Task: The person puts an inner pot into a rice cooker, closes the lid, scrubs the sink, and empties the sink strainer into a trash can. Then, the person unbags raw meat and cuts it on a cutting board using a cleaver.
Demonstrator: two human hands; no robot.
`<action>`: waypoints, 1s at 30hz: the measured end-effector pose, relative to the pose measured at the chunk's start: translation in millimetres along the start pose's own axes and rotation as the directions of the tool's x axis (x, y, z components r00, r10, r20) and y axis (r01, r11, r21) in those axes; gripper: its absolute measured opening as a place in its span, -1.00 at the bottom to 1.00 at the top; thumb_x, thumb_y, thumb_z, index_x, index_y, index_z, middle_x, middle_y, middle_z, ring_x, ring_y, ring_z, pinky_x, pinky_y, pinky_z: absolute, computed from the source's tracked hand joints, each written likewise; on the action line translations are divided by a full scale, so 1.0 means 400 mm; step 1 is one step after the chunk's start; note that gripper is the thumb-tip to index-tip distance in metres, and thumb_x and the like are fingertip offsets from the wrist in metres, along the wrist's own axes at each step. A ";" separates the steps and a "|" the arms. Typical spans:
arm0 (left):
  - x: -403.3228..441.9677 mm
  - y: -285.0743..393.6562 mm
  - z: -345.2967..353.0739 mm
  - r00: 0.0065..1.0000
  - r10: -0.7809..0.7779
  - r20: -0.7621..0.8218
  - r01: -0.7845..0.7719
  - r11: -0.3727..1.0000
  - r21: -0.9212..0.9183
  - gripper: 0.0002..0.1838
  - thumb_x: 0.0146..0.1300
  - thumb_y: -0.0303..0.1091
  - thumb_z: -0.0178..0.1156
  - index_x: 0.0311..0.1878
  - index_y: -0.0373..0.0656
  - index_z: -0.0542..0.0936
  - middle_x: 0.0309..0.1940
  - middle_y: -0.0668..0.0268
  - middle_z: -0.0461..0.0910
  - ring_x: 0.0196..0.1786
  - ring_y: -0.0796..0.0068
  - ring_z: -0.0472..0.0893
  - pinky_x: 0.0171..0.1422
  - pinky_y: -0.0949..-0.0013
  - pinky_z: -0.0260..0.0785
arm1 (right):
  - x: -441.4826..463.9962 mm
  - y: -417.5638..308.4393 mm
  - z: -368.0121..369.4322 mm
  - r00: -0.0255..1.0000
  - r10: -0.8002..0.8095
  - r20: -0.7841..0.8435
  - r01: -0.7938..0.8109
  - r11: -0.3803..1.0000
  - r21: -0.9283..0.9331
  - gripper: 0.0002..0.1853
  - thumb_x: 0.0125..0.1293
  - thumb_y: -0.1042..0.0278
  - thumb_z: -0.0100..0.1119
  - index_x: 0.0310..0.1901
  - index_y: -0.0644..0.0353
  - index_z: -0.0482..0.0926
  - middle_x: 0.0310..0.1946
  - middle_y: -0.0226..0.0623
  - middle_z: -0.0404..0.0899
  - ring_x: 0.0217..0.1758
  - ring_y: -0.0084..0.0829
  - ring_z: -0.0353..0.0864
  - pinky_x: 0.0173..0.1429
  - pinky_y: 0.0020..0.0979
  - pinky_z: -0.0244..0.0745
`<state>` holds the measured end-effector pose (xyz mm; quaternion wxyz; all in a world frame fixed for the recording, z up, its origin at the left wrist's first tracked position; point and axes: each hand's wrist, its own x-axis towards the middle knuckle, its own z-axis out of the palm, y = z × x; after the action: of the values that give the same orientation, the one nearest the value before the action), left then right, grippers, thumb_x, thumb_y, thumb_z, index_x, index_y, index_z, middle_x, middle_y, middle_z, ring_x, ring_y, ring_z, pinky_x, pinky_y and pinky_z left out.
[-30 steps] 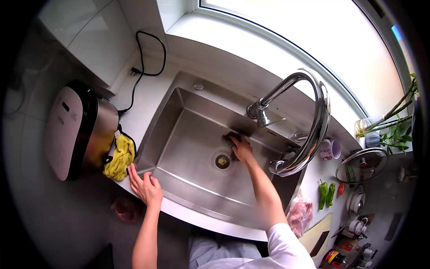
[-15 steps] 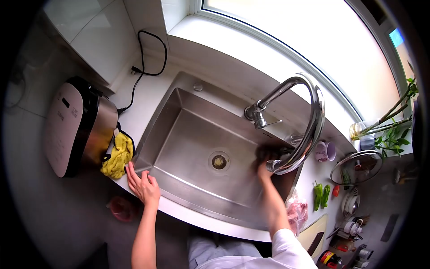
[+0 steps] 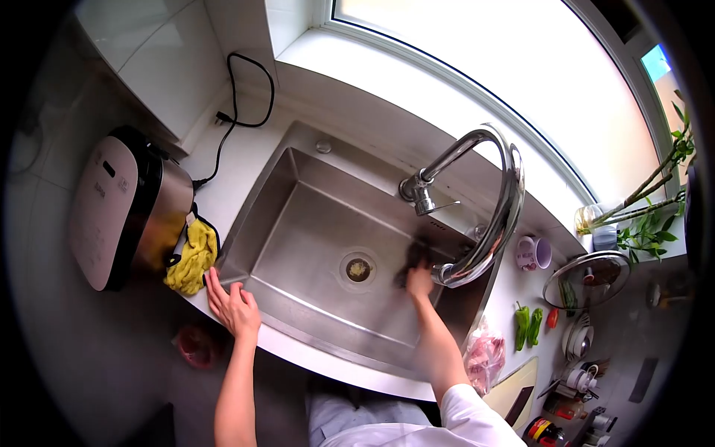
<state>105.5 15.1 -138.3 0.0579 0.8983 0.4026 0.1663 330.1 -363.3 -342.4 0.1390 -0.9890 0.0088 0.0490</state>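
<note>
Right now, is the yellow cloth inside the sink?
No, the yellow cloth lies outside the sink, between the left hand and the boxy appliance.

Daylight pours from the window (image 3: 506,89) behind the sink (image 3: 320,246); the left side of the room stays dim.

The pane beyond the sink is burnt out to white, and its glare whitens the sill (image 3: 357,67). At the sink's back right, the tap (image 3: 514,190) carries sharp highlights, with shadow darkening the steel wall below. Left of the sink, the appliance (image 3: 130,216) sits in murk. Inside it, the right hand (image 3: 421,281) and a dark clump (image 3: 415,255) look smeared. Around the sink, straight edges bow, and the corners go black.
</note>
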 end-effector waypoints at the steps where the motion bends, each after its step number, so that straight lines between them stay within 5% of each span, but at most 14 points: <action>1: 0.002 0.002 0.001 1.000 0.003 0.000 -0.003 1.000 -0.001 -0.92 0.17 -0.46 0.11 -0.30 -0.18 0.57 0.51 0.11 0.15 0.56 -0.01 0.10 0.52 -0.04 0.00 | -0.031 -0.070 -0.037 0.989 -0.147 0.016 0.147 0.989 -0.004 -0.44 0.32 0.29 0.08 0.36 0.07 0.33 0.22 0.10 0.38 0.09 0.13 0.53 0.09 0.03 0.49; 4: 0.003 0.002 0.002 1.000 -0.003 -0.009 0.003 1.000 -0.015 -0.93 0.16 -0.46 0.11 -0.31 -0.18 0.57 0.51 0.12 0.15 0.56 0.00 0.10 0.53 -0.03 0.00 | -0.082 -0.116 -0.127 0.960 -0.275 0.060 0.273 0.961 0.035 -0.40 0.33 0.31 0.11 0.40 0.09 0.25 0.21 0.16 0.33 0.13 0.18 0.48 0.16 0.05 0.45; 6: 0.007 0.001 0.002 1.000 -0.004 -0.015 0.003 1.000 -0.016 -0.93 0.16 -0.46 0.11 -0.31 -0.18 0.57 0.51 0.11 0.16 0.56 0.00 0.11 0.53 -0.03 0.00 | -0.114 -0.067 -0.152 0.952 0.307 -0.006 -0.300 0.933 0.197 -0.35 0.35 0.28 0.12 0.45 0.06 0.17 0.15 0.16 0.34 0.14 0.18 0.46 0.20 0.01 0.42; 8: 0.004 0.004 0.006 1.000 -0.009 -0.010 0.009 1.000 -0.019 -0.93 0.16 -0.47 0.12 -0.32 -0.18 0.57 0.51 0.11 0.16 0.56 0.00 0.11 0.53 -0.03 0.00 | -0.163 0.011 -0.114 0.698 0.715 0.020 -0.682 0.657 0.320 -0.33 0.38 0.25 0.12 0.47 0.04 0.13 0.17 0.20 0.32 0.17 0.16 0.46 0.25 -0.01 0.39; 10: 0.005 -0.003 0.007 1.000 0.000 -0.003 0.000 1.000 0.001 -0.91 0.13 -0.45 0.14 -0.29 -0.19 0.57 0.51 0.09 0.16 0.56 -0.03 0.11 0.52 -0.05 0.03 | -0.238 -0.005 -0.082 0.724 0.686 -0.065 -0.663 0.719 0.205 -0.36 0.37 0.20 0.16 0.44 -0.05 0.16 0.11 0.15 0.33 0.05 0.17 0.53 0.12 0.05 0.46; 11: 0.005 -0.003 0.006 1.000 0.003 -0.001 -0.003 1.000 0.005 -0.91 0.13 -0.45 0.13 -0.29 -0.19 0.57 0.51 0.08 0.15 0.56 -0.04 0.11 0.51 -0.05 0.03 | -0.240 -0.026 -0.096 0.620 0.776 0.116 -0.783 0.602 0.157 -0.38 0.39 0.21 0.11 0.43 0.04 0.17 0.17 0.17 0.32 0.20 0.13 0.45 0.26 0.00 0.42; 12: 0.002 -0.002 0.009 1.000 -0.004 0.002 0.004 1.000 0.011 -0.91 0.13 -0.45 0.13 -0.29 -0.19 0.57 0.51 0.08 0.15 0.56 -0.04 0.11 0.51 -0.05 0.03 | -0.201 -0.051 -0.116 0.623 0.773 0.119 -0.781 0.606 0.150 -0.38 0.39 0.21 0.11 0.43 0.04 0.17 0.17 0.17 0.32 0.20 0.13 0.45 0.26 0.00 0.42; 16: 0.009 0.002 0.007 1.000 -0.003 0.005 0.003 1.000 0.008 -0.92 0.14 -0.46 0.11 -0.30 -0.19 0.57 0.51 0.09 0.15 0.56 -0.02 0.11 0.51 -0.05 0.02 | -0.031 -0.031 -0.089 0.538 0.833 0.124 -0.825 0.491 0.280 -0.40 0.38 0.16 0.08 0.42 -0.04 0.20 0.30 0.16 0.25 0.23 0.12 0.47 0.23 0.02 0.48; 21: 0.005 0.001 0.006 1.000 -0.016 0.006 0.016 1.000 -0.005 -0.92 0.16 -0.46 0.10 -0.30 -0.18 0.56 0.51 0.10 0.15 0.56 -0.01 0.10 0.51 -0.06 0.00 | 0.160 0.133 0.053 0.803 0.595 0.012 -0.593 0.798 0.109 -0.41 0.37 0.12 0.06 0.42 -0.13 0.23 0.38 0.16 0.19 0.21 0.14 0.50 0.21 0.03 0.50; 24: 0.014 0.003 0.008 1.000 -0.017 0.013 0.017 1.000 0.012 -0.89 0.13 -0.45 0.11 -0.27 -0.19 0.57 0.51 0.07 0.15 0.56 -0.05 0.11 0.51 -0.07 0.01 | 0.103 0.213 0.168 0.963 0.108 -0.245 -0.166 0.958 -0.233 -0.42 0.36 0.10 0.04 0.41 -0.19 0.24 0.43 0.16 0.15 0.21 0.15 0.52 0.20 0.04 0.52; 27: 0.005 0.001 0.001 1.000 -0.008 0.021 0.008 1.000 0.010 -0.90 0.14 -0.45 0.12 -0.28 -0.19 0.57 0.51 0.07 0.15 0.56 -0.05 0.11 0.51 -0.07 0.01 | 0.057 -0.116 -0.016 0.995 0.011 0.100 -0.013 1.000 0.020 -0.37 0.31 0.12 0.09 0.43 -0.27 0.26 0.29 0.06 0.32 0.05 0.16 0.57 0.06 0.06 0.54; 30: 0.006 0.000 0.006 1.000 -0.001 0.005 0.001 1.000 0.012 -0.91 0.14 -0.45 0.11 -0.30 -0.19 0.57 0.50 0.07 0.16 0.55 -0.06 0.11 0.51 -0.08 0.02 | 0.058 -0.266 -0.018 0.916 -0.387 0.109 0.368 0.916 0.162 -0.42 0.27 0.22 0.10 0.36 -0.28 0.37 0.15 0.07 0.39 -0.05 0.17 0.57 -0.01 0.06 0.55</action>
<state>107.8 16.8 -140.0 0.0535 0.8988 0.4040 0.1614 357.0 -263.0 -308.4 0.2143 -0.9541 -0.1889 0.0894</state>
